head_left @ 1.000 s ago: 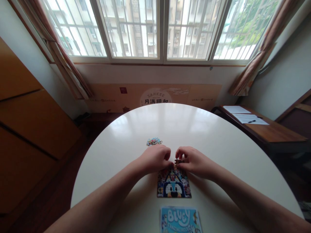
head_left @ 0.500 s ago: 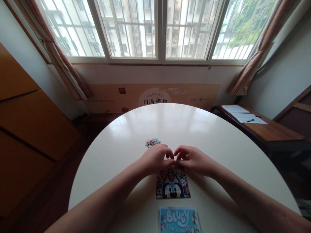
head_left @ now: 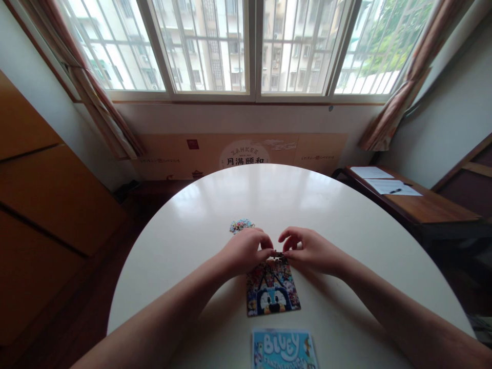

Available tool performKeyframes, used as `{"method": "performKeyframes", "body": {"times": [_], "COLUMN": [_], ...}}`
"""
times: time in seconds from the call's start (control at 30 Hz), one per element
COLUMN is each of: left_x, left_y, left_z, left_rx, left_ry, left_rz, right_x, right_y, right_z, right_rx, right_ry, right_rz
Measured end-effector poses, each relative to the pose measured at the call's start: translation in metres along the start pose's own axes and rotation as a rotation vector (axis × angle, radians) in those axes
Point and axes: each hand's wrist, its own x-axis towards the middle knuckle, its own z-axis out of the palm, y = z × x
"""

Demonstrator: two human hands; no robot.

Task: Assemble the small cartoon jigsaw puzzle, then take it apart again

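Between my two hands, just above the far edge of a partly assembled jigsaw puzzle (head_left: 273,294), is a small dark cluster of puzzle pieces (head_left: 278,254). My left hand (head_left: 253,248) pinches its left end between thumb and fingers. At the right end, the thumb of my right hand (head_left: 303,246) touches the cluster, its curled fingers raised a little apart from the thumb. The puzzle shows a blue dog's face amid many small figures, and its far edge is uneven. Behind my left hand lies a pile of loose puzzle pieces (head_left: 240,225), partly covered by that hand.
A blue card reading "Bluey" (head_left: 283,351) lies nearest me on the round white table (head_left: 184,246). To the right, a wooden desk (head_left: 442,205) carries papers (head_left: 392,187) and a pen. A barred window and curtains are beyond the table.
My hands have drawn slightly apart, and the small cluster between them shows more clearly. The fingers of my right hand have lifted away from my left. The puzzle has shifted a touch.
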Motion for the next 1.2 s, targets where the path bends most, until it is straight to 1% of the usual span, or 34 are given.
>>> {"method": "performKeyframes", "body": {"times": [0.1, 0.27, 0.4, 0.5, 0.7, 0.83, 0.9, 0.97, 1.0, 1.13, 1.17, 1.2], "left_x": [0.000, 0.000, 0.001, 0.001, 0.002, 0.002, 0.001, 0.000, -0.001, -0.005, -0.005, -0.005], "left_y": [0.001, 0.002, 0.003, 0.001, -0.002, -0.003, -0.005, -0.009, -0.012, -0.024, -0.027, -0.030], "left_z": [-0.001, -0.003, -0.005, -0.005, -0.005, -0.005, -0.009, -0.017, -0.023, -0.048, -0.053, -0.056], "left_rx": [0.006, 0.002, -0.031, -0.067, -0.117, -0.113, -0.110, -0.113, -0.102, 0.072, 0.105, 0.119], "left_ry": [0.002, 0.012, -0.017, -0.032, -0.045, -0.034, -0.023, 0.012, 0.050, 0.272, 0.296, 0.297], "left_rz": [-0.012, -0.052, -0.094, -0.122, -0.129, -0.140, -0.143, -0.167, -0.191, -0.287, -0.309, -0.334], "right_x": [-0.002, -0.003, -0.003, -0.003, -0.004, -0.005, -0.005, -0.005, -0.005, -0.004, -0.004, -0.004], "right_y": [-0.003, -0.003, -0.001, -0.001, -0.002, -0.003, -0.003, -0.002, -0.002, 0.001, 0.001, 0.002], "right_z": [-0.001, 0.000, 0.002, 0.002, 0.003, 0.001, 0.000, -0.001, -0.001, -0.001, -0.001, -0.001], "right_rx": [-0.047, -0.136, -0.162, -0.177, -0.209, -0.230, -0.231, -0.231, -0.233, -0.252, -0.259, -0.264], "right_ry": [0.022, 0.087, 0.106, 0.123, 0.155, 0.152, 0.152, 0.154, 0.155, 0.172, 0.174, 0.174], "right_rz": [-0.028, -0.171, -0.246, -0.269, -0.291, -0.283, -0.279, -0.274, -0.271, -0.260, -0.254, -0.247]}}
